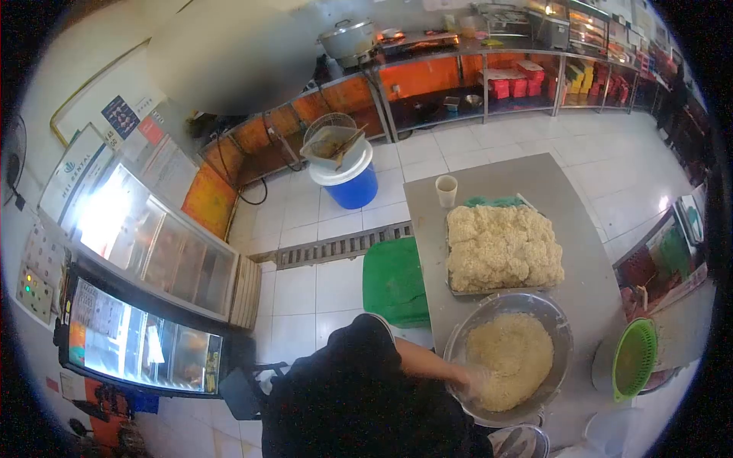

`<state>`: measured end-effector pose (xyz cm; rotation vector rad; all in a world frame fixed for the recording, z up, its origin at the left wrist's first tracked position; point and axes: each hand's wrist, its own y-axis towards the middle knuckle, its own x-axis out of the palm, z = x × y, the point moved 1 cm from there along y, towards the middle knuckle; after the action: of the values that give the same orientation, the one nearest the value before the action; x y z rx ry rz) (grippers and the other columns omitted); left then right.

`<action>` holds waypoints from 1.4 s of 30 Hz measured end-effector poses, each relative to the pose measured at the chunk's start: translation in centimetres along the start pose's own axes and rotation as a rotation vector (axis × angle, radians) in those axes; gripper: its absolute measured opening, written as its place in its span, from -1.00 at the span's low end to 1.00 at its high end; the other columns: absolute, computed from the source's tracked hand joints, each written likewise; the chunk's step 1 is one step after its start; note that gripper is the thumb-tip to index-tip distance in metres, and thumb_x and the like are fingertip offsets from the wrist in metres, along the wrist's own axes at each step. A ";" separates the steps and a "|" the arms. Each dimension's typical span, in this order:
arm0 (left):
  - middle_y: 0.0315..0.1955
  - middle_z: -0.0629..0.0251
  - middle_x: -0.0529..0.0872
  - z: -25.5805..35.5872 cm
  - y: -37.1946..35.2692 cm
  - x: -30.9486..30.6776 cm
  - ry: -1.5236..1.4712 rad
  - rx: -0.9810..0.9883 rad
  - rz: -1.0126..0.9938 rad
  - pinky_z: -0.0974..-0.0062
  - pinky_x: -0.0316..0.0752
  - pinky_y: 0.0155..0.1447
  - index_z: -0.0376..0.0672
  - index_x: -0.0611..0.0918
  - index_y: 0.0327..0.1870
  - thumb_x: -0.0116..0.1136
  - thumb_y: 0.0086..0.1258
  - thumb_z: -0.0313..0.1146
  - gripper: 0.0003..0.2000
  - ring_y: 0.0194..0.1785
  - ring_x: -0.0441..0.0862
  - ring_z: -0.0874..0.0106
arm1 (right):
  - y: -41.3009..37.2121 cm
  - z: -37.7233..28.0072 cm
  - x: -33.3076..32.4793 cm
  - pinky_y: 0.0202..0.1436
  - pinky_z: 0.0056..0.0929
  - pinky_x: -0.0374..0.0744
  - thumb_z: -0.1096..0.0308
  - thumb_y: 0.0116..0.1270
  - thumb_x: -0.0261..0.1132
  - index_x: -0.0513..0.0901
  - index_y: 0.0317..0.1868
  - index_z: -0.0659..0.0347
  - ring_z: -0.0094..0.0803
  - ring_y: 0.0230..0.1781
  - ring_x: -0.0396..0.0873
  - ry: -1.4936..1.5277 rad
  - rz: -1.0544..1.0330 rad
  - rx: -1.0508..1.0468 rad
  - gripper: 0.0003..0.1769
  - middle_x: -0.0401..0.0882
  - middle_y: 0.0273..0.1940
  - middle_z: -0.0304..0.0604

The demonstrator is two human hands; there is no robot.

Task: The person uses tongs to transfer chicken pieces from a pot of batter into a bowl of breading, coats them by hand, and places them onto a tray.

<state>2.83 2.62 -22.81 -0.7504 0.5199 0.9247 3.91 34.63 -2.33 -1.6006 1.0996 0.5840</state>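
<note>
At the left, a lit glass-fronted cabinet (141, 340) stands by the wall; a blue bucket (353, 191) with a wire basket (324, 141) on it rests on white floor tiles (294, 294), beyond a drain grate (336, 246). The left hand (475, 382) reaches into pale powder (515, 359) at the near-left side of a big metal bowl (563, 355) (its fingers are blurred, so I cannot tell whether they are spread or pressed together). The right hand is out of view. The round bowl sits on a grey metal table (534, 179), opening upward, with no long axis or pointing end. Just beyond it, a lumpy, crumb-coated heap (504, 244) lies a little longer across the view than away, with a cup (446, 192) near its far-left corner. Rightmost is a green strainer (644, 359), tilted.
</note>
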 end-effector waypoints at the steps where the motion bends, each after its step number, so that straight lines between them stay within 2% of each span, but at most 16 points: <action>1: -0.20 -0.08 0.78 1.3 -0.6 -1.7 -0.038 0.047 0.073 -0.06 0.63 0.03 -0.26 0.77 -0.17 0.35 0.23 -0.14 -0.66 -0.03 0.74 -0.10 | 0.0 0.2 0.0 0.39 0.03 0.52 -0.12 0.46 0.39 0.51 0.42 0.41 0.29 0.32 0.57 -0.004 0.002 0.002 -0.19 0.61 0.28 0.36; 3: -0.27 -0.06 0.78 3.4 -1.5 -5.3 -0.059 0.138 0.275 -0.12 0.61 -0.01 -0.23 0.79 -0.23 0.30 0.26 -0.19 -0.73 -0.07 0.74 -0.09 | -0.1 0.5 0.0 0.40 0.03 0.51 -0.12 0.46 0.39 0.50 0.42 0.41 0.29 0.32 0.57 -0.001 0.005 0.011 -0.19 0.61 0.29 0.37; 7: -0.09 -0.14 0.71 4.3 0.3 -9.4 0.054 -0.144 0.559 -0.10 0.56 0.13 -0.31 0.66 -0.03 0.24 0.34 -0.17 -0.63 0.04 0.70 -0.13 | -0.5 1.5 -0.3 0.42 0.02 0.50 -0.12 0.46 0.38 0.50 0.44 0.41 0.29 0.34 0.56 0.011 0.004 0.027 -0.18 0.60 0.31 0.37; 12: 0.13 -0.24 0.62 3.5 3.7 -7.3 0.054 -0.416 0.731 -0.07 0.50 0.31 -0.40 0.51 0.22 0.17 0.44 -0.14 -0.49 0.19 0.65 -0.19 | -3.5 5.3 -0.2 0.44 0.01 0.49 -0.13 0.47 0.38 0.50 0.45 0.41 0.28 0.36 0.55 0.039 0.059 0.109 -0.17 0.58 0.34 0.37; 16: 0.31 -0.32 0.55 3.8 1.4 -9.0 -0.065 -0.533 0.727 -0.05 0.44 0.45 -0.47 0.39 0.42 0.11 0.53 -0.11 -0.37 0.30 0.61 -0.23 | -5.8 7.1 2.2 0.45 0.01 0.49 -0.13 0.47 0.38 0.50 0.46 0.41 0.28 0.38 0.55 0.001 0.080 0.222 -0.16 0.57 0.36 0.38; 18: 0.40 -0.36 0.51 2.9 -0.5 -11.9 -0.081 -0.549 0.658 -0.04 0.42 0.52 -0.51 0.33 0.52 0.08 0.57 -0.10 -0.31 0.36 0.59 -0.25 | -7.0 3.7 0.5 0.21 0.10 0.60 -0.04 0.41 0.47 0.62 0.23 0.40 0.28 0.08 0.70 0.221 0.195 0.096 -0.33 0.74 0.01 0.34; 20: 0.36 -0.34 0.56 1.5 -1.8 -14.5 0.280 -0.448 0.278 0.01 0.50 0.45 -0.51 0.43 0.43 0.14 0.55 0.00 -0.31 0.37 0.60 -0.22 | -7.4 3.2 0.7 0.17 0.10 0.60 -0.04 0.39 0.48 0.63 0.15 0.38 0.30 0.03 0.71 0.201 0.160 0.149 -0.37 0.75 -0.04 0.33; 23: 0.23 -0.26 0.69 2.2 -1.8 -17.2 -0.146 -0.426 0.429 0.06 0.59 0.34 -0.45 0.53 0.37 0.27 0.47 0.02 -0.31 0.28 0.69 -0.08 | -7.5 3.2 1.6 0.13 0.11 0.60 -0.04 0.37 0.48 0.63 0.09 0.36 0.33 -0.06 0.71 0.176 0.192 0.126 -0.40 0.76 -0.11 0.31; 26: 0.08 -0.18 0.79 4.3 -0.9 -19.9 -0.133 -0.506 0.224 0.12 0.63 0.27 -0.37 0.64 0.27 0.37 0.39 0.10 -0.32 0.18 0.77 0.02 | -7.5 2.2 0.8 0.09 0.12 0.60 -0.03 0.37 0.48 0.62 0.08 0.35 0.31 -0.07 0.71 0.197 0.149 0.158 -0.41 0.76 -0.12 0.28; 29: 0.18 -0.16 0.76 1.7 1.6 -19.9 -0.023 -0.517 -0.167 0.09 0.60 0.31 -0.29 0.70 0.25 0.38 0.29 0.28 -0.23 0.20 0.74 -0.03 | -6.8 1.4 0.0 0.08 0.12 0.62 -0.02 0.38 0.48 0.62 0.08 0.34 0.28 -0.03 0.70 0.175 0.117 0.144 -0.43 0.74 -0.10 0.25; 31: 0.12 -0.16 0.78 2.9 0.5 -21.3 -0.084 -0.465 -0.206 0.10 0.59 0.32 -0.31 0.76 0.12 0.43 0.27 0.23 -0.30 0.19 0.74 -0.04 | -7.1 1.7 0.1 0.08 0.09 0.63 0.00 0.38 0.46 0.62 0.11 0.33 0.25 0.00 0.69 0.102 0.197 0.118 -0.44 0.72 -0.06 0.23; 32: 0.07 -0.16 0.79 2.5 0.1 -20.6 -0.034 -0.421 -0.060 0.10 0.60 0.29 -0.32 0.77 0.09 0.45 0.27 0.18 -0.34 0.16 0.75 -0.03 | -7.4 1.2 0.2 0.09 0.07 0.65 0.02 0.38 0.46 0.62 0.13 0.32 0.23 0.03 0.68 0.043 0.270 0.101 -0.45 0.71 -0.03 0.22; 33: 0.02 -0.15 0.81 2.0 -0.5 -19.7 0.005 -0.373 0.089 0.10 0.61 0.27 -0.32 0.78 0.05 0.47 0.27 0.14 -0.38 0.13 0.75 -0.02 | -7.5 -0.1 -0.9 0.15 0.07 0.62 0.03 0.37 0.45 0.62 0.15 0.30 0.20 0.06 0.68 -0.004 0.221 0.161 -0.44 0.70 -0.01 0.19; 34: -0.01 -0.14 0.81 2.5 -0.8 -19.7 0.039 -0.345 0.078 0.09 0.61 0.25 -0.30 0.78 0.06 0.46 0.29 0.09 -0.42 0.12 0.76 -0.02 | -7.6 -1.4 -1.6 0.21 0.08 0.60 0.04 0.36 0.45 0.61 0.18 0.29 0.17 0.09 0.68 -0.045 0.166 0.216 -0.44 0.70 0.00 0.16; 38: -0.05 -0.09 0.83 4.5 -2.5 -20.3 0.140 -0.167 0.070 0.10 0.62 0.18 -0.28 0.76 0.08 0.44 0.32 -0.08 -0.54 0.04 0.79 0.01 | -8.5 -2.7 -0.9 0.58 0.27 0.28 0.18 0.40 0.34 0.61 0.16 0.32 -0.01 0.35 0.58 -0.324 0.384 0.148 -0.54 0.68 -0.01 0.03; 42: -0.05 -0.06 0.84 5.7 -2.8 -19.8 -0.144 -0.253 0.109 0.19 0.64 0.18 -0.29 0.73 0.15 0.46 0.34 -0.19 -0.55 0.04 0.81 0.06 | -9.0 -3.1 -0.8 0.72 0.38 0.03 0.35 0.45 0.19 0.61 0.16 0.36 -0.07 0.48 0.48 -0.528 0.463 0.057 -0.64 0.65 -0.04 -0.01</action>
<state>-4.47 -4.34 -4.57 -0.8811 0.3224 1.1515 10.93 32.14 3.69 -1.0449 1.0625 1.1923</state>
